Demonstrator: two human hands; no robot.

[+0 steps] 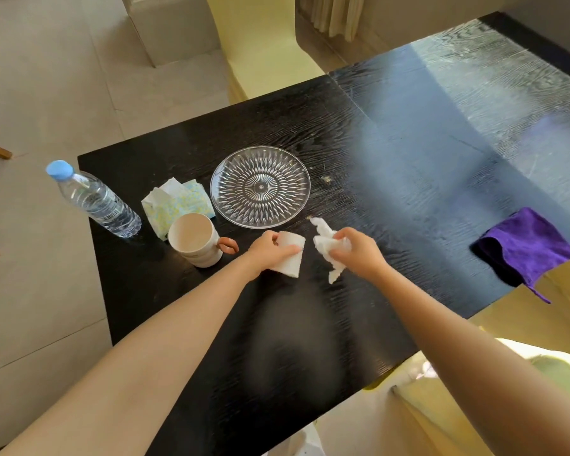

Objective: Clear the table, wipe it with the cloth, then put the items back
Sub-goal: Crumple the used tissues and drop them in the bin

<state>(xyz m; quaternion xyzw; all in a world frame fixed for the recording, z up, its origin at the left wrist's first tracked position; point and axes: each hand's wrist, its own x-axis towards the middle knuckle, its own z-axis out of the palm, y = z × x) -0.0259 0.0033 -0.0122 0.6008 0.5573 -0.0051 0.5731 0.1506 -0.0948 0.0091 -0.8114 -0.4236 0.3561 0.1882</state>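
Note:
On the black wooden table [310,340] my left hand [265,250] grips a folded white tissue [292,258]. Beside it my right hand [356,250] holds a crumpled white tissue [324,245] that hangs down toward the table. Just beyond both hands lies a clear patterned glass plate [260,186]. A cream mug [196,240] with a brown handle stands left of my left hand. Behind the mug is a tissue pack [175,204], and a water bottle [94,199] with a blue cap stands at the left edge. A purple cloth [525,246] drapes over the table's right edge.
A yellow-covered chair [264,51] stands at the far side of the table, and another yellow seat [474,406] is at the near right. Small crumbs [325,180] lie right of the plate. Pale tiled floor [46,93] lies to the left.

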